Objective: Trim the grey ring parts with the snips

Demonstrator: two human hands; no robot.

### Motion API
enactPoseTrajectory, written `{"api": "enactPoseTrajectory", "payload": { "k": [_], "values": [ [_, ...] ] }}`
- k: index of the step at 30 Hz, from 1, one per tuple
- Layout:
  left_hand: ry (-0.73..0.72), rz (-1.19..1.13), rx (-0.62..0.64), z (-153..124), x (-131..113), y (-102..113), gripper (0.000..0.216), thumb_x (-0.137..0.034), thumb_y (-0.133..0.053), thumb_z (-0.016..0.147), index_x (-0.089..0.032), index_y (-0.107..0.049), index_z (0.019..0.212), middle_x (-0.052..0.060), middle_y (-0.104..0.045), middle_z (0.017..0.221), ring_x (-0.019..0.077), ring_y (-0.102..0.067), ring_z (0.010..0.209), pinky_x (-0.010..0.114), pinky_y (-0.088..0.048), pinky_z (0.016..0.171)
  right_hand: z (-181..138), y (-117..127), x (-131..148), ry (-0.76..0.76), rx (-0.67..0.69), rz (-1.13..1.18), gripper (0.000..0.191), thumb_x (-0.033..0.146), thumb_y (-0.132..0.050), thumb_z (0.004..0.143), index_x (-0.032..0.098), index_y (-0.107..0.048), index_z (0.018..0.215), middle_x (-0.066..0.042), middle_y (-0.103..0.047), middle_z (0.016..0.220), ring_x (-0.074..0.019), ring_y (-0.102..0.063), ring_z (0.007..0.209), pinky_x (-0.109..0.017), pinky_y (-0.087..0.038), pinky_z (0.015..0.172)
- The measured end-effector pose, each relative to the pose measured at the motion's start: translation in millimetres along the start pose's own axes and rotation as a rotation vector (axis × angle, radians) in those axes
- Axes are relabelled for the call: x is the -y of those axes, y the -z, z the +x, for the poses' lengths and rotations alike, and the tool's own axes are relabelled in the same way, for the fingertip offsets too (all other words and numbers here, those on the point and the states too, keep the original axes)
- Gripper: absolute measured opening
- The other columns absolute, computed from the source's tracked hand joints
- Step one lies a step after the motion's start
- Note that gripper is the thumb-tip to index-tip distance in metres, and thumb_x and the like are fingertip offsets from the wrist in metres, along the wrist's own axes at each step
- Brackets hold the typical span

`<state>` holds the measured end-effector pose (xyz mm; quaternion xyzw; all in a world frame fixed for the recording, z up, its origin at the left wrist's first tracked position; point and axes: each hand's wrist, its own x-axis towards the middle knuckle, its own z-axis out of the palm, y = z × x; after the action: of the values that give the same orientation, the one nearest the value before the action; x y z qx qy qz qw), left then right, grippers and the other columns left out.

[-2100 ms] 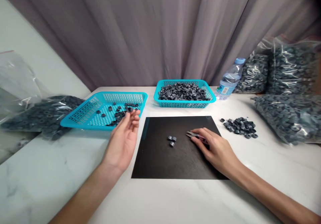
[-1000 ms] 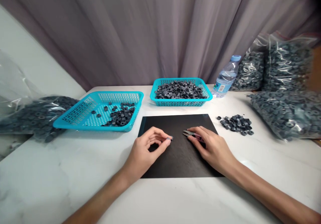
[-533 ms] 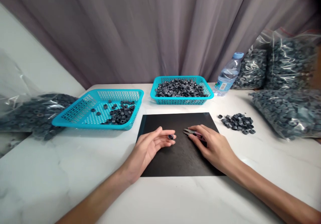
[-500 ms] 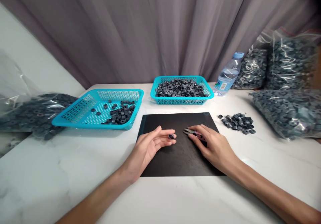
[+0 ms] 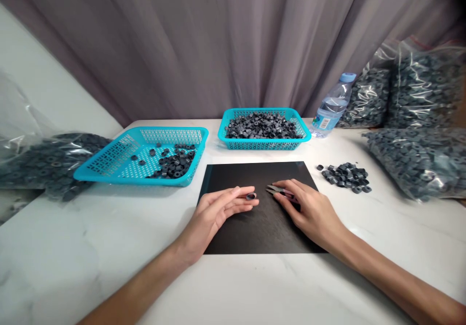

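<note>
Above the black mat point(image 5: 251, 235), my left hand point(image 5: 218, 211) holds a small dark grey ring point(image 5: 251, 196) at its fingertips, the hole partly facing me. My right hand point(image 5: 307, 208) is closed around a pair of thread snips point(image 5: 280, 190); their two metal blades stand a little apart and point left at the ring. A short gap lies between the blade tips and the ring. Most of the snips' handle is hidden under my right fingers.
Blue baskets of rings stand at the left point(image 5: 141, 180) and back middle point(image 5: 264, 145). A loose ring pile point(image 5: 345, 175) lies right of the mat. Behind are a water bottle point(image 5: 333, 106) and filled plastic bags point(image 5: 422, 87); another bag point(image 5: 61, 160) sits far left.
My left fingers have turned the ring, so its hole shows more, and the thumb has moved slightly forward. My right hand and the snips stay nearly still. The view has shifted slightly.
</note>
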<state>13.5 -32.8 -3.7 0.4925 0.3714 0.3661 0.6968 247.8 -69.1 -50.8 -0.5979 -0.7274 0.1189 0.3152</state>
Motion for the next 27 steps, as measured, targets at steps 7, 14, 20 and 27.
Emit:
{"api": "enactPoseTrajectory", "payload": {
  "k": [7,14,20,27],
  "values": [
    [0.005,0.082,-0.019,-1.9,-1.6,-0.4,0.027,-0.037,-0.073,0.091,-0.018,-0.081,0.109,0.012,-0.079,0.116,0.0289,-0.075,0.108,0.040,-0.054,0.105,-0.1,1.0,-0.1,0.006,-0.001,-0.013,0.024,0.037,-0.047,0.105,0.025,-0.064,0.117,-0.005,-0.073,0.107,-0.0213,-0.074,0.088,-0.035,-0.057,0.074],
    [-0.086,0.260,-0.023,-2.3,3.7,-0.7,0.030,-0.028,-0.084,0.080,-0.017,-0.079,0.108,0.010,-0.080,0.102,0.0262,-0.078,0.095,0.036,-0.062,0.090,0.2,1.4,-0.1,-0.002,0.008,0.001,0.024,0.038,-0.048,0.105,0.025,-0.064,0.117,-0.006,-0.073,0.107,-0.0219,-0.074,0.087,-0.034,-0.057,0.073],
    [-0.210,0.320,-0.017,-3.1,6.8,-3.8,0.018,-0.026,-0.081,0.084,-0.018,-0.081,0.100,0.006,-0.071,0.098,0.0206,-0.076,0.083,0.026,-0.063,0.068,0.1,2.2,0.7,-0.009,0.018,0.013,0.023,0.037,-0.048,0.105,0.025,-0.063,0.117,-0.006,-0.073,0.107,-0.0217,-0.074,0.089,-0.035,-0.057,0.075],
    [-0.235,0.349,0.028,-4.6,8.3,-3.2,0.017,-0.026,-0.079,0.086,-0.020,-0.079,0.101,0.004,-0.072,0.090,0.0181,-0.072,0.080,0.028,-0.062,0.070,-0.1,1.8,0.0,-0.007,0.013,-0.002,0.024,0.037,-0.048,0.104,0.026,-0.064,0.118,-0.005,-0.073,0.107,-0.0213,-0.074,0.088,-0.034,-0.058,0.074]
  ]
}}
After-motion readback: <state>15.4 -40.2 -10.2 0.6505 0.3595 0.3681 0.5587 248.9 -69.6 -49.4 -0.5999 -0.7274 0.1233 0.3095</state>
